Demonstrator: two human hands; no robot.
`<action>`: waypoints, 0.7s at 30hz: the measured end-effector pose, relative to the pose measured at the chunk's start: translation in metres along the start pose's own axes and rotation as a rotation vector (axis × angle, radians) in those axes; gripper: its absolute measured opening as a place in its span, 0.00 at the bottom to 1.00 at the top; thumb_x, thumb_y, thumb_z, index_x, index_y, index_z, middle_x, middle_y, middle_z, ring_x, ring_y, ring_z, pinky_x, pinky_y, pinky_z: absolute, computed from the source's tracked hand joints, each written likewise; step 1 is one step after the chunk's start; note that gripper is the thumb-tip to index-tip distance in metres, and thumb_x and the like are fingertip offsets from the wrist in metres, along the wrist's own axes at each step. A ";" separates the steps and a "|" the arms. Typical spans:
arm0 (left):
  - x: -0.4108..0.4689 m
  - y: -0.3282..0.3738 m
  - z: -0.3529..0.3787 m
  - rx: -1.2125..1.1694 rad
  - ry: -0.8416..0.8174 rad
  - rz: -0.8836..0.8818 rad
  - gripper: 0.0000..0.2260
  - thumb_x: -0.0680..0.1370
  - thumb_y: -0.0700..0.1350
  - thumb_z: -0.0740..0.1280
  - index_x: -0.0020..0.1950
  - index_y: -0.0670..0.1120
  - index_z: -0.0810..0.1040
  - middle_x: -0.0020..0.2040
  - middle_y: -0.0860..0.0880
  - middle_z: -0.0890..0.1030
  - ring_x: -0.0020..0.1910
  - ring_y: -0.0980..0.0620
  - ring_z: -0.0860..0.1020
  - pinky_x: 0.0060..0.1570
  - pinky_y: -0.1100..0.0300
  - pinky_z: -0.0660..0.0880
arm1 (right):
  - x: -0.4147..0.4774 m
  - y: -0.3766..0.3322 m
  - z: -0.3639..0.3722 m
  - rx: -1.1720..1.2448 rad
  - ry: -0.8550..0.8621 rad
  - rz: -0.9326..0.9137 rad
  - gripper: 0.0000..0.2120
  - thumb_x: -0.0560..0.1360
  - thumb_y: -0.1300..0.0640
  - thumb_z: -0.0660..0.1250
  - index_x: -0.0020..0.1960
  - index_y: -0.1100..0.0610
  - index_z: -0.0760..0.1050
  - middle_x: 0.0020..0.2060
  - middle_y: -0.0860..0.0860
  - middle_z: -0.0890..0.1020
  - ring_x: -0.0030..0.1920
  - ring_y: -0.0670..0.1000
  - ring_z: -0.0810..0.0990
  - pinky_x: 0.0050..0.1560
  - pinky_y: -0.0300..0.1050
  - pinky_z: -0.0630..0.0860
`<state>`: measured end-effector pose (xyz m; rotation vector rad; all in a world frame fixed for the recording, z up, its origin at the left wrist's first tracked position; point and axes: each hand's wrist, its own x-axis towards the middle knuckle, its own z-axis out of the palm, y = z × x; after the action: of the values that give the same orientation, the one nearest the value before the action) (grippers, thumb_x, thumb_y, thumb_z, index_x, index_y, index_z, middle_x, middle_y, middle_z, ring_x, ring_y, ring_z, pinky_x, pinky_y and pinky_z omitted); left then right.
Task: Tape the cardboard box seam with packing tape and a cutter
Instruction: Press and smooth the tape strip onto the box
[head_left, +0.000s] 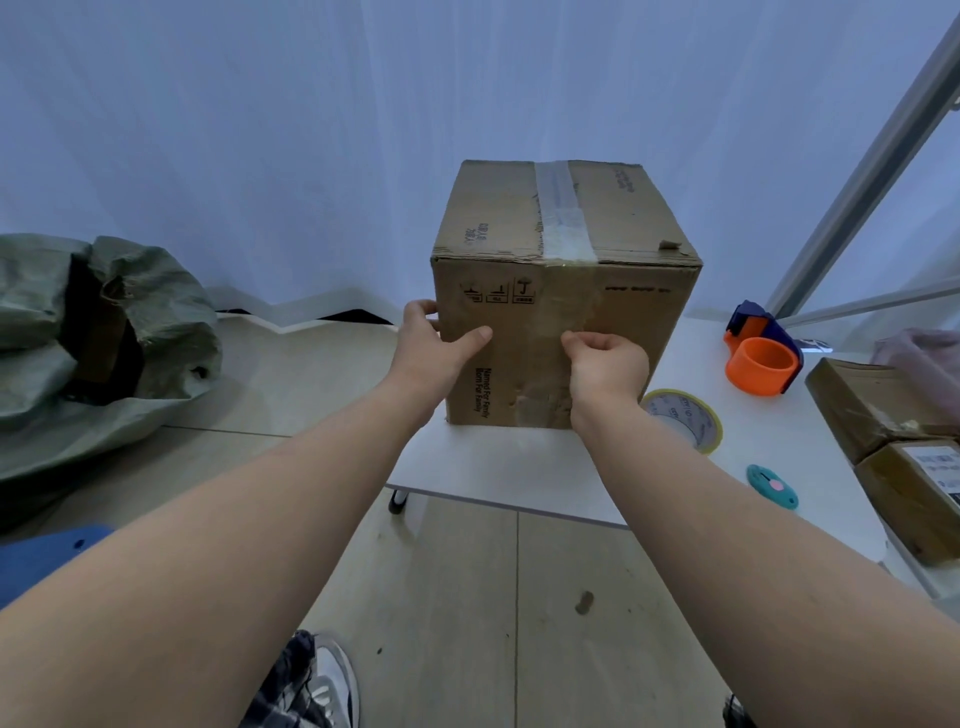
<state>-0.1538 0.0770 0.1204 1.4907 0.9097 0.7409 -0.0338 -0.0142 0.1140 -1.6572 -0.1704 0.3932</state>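
- Cardboard box stands on table, touching both grips.
- Left grip clasps its left front edge.
- Right grip curls against taped front (pinching anything? cannot tell).

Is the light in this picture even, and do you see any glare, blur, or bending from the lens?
Head view: light is soft, even and bluish, shadows faint; a pale sheen lies on the tape strip atop the cardboard box; the wide lens stretches both forearms toward the corners; focus is sharp enough to read the box print.
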 end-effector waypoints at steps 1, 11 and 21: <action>0.000 0.000 0.001 0.003 0.000 0.000 0.26 0.74 0.45 0.71 0.67 0.45 0.62 0.57 0.48 0.72 0.45 0.59 0.74 0.37 0.69 0.69 | 0.001 0.000 0.000 -0.025 0.022 -0.021 0.02 0.75 0.58 0.68 0.44 0.57 0.77 0.37 0.48 0.77 0.44 0.51 0.76 0.47 0.45 0.73; 0.000 0.010 0.004 0.494 0.311 0.311 0.41 0.72 0.54 0.71 0.76 0.46 0.51 0.74 0.45 0.56 0.73 0.47 0.56 0.70 0.48 0.57 | 0.010 0.007 -0.003 -0.228 -0.025 -0.199 0.04 0.77 0.61 0.61 0.46 0.61 0.73 0.33 0.48 0.72 0.33 0.46 0.71 0.30 0.37 0.66; 0.006 0.017 0.023 1.284 0.150 0.766 0.34 0.75 0.57 0.65 0.76 0.53 0.52 0.76 0.49 0.57 0.77 0.45 0.49 0.72 0.45 0.37 | 0.012 0.007 -0.020 0.165 -0.187 -0.026 0.05 0.72 0.67 0.66 0.37 0.62 0.73 0.37 0.56 0.78 0.39 0.49 0.80 0.48 0.43 0.81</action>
<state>-0.1294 0.0703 0.1341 3.0565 0.9540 0.8333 -0.0165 -0.0300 0.1071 -1.4539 -0.2912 0.5295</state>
